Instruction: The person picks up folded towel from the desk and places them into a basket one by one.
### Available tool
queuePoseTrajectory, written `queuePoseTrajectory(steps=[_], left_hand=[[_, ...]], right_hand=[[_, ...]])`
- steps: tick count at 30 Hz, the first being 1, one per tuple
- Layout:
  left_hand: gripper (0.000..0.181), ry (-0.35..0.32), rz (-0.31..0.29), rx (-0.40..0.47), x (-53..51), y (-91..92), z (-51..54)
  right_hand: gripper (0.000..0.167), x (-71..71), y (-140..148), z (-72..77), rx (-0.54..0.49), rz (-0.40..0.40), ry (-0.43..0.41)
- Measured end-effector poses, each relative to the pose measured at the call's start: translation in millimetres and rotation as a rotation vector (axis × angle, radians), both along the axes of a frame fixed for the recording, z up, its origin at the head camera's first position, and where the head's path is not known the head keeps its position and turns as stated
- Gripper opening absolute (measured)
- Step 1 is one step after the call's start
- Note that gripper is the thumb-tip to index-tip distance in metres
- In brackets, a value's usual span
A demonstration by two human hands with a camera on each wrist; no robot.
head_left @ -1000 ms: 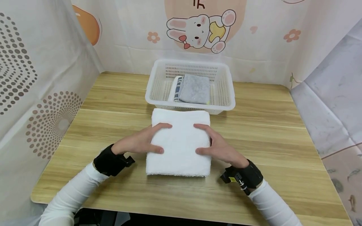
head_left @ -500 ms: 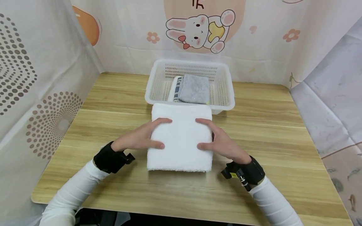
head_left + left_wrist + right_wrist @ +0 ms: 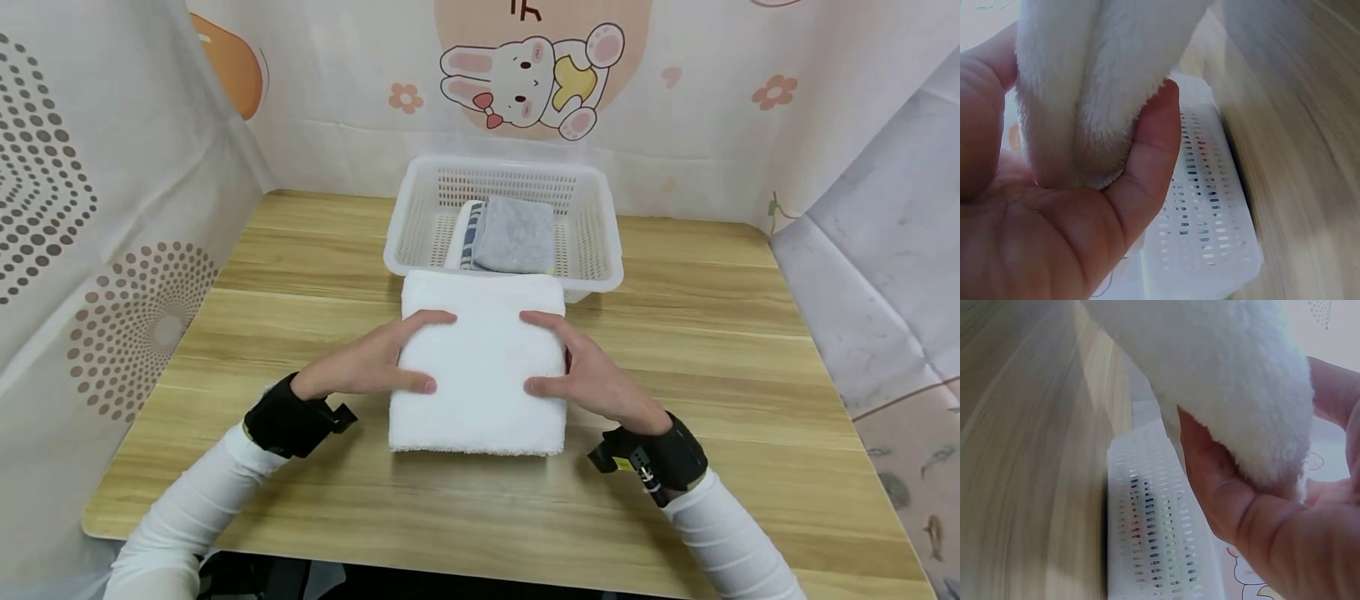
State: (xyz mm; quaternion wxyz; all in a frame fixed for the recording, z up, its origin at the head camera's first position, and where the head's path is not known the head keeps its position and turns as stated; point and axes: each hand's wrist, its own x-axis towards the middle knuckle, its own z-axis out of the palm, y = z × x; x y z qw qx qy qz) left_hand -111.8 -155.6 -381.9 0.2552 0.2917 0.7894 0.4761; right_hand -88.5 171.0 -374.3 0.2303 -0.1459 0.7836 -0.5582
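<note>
A folded white towel (image 3: 480,367), fluffy and roughly square, is held above the table between both hands. My left hand (image 3: 375,360) grips its left edge, thumb on top and fingers curled underneath, as the left wrist view shows with the towel's folded layers (image 3: 1094,106). On the opposite edge my right hand (image 3: 592,375) does the same; in the right wrist view its fingers (image 3: 1222,487) go under the towel (image 3: 1229,381). The towel's far edge overlaps the near rim of a white plastic basket (image 3: 405,225) in the head view.
Inside the basket lie a folded grey cloth (image 3: 517,233) and a blue-and-white striped cloth (image 3: 471,237). The basket stands at the back of the wooden table (image 3: 712,350), in front of a printed curtain (image 3: 337,75). More curtain hangs on both sides.
Both hands have raised the towel and shifted it toward the basket, and its far edge now covers part of the near rim. Over the last half second it moved only slightly.
</note>
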Motion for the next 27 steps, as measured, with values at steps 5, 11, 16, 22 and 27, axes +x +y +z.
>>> queuePoseTrajectory(steps=[5,11,16,22,27], left_hand=[[0.079,0.009,0.000,0.004,1.5,1.3,5.6],[0.079,0.030,0.006,0.003,1.5,2.4,9.7],[0.079,0.059,0.002,0.023,-2.5,3.5,11.6],[0.078,0.097,0.006,0.025,-13.0,7.1,12.6],[0.078,0.113,0.008,0.037,-22.8,10.5,11.6]], right_hand=[[0.082,1.4,1,4.8,-0.011,-0.005,0.001],[0.082,1.0,3,8.9,0.001,-0.003,0.020],[0.083,-2.4,4,11.0,0.002,-0.011,0.024],[0.082,-11.9,8,11.8,-0.005,-0.023,0.036],[0.082,-21.7,10,12.1,0.003,-0.040,0.051]])
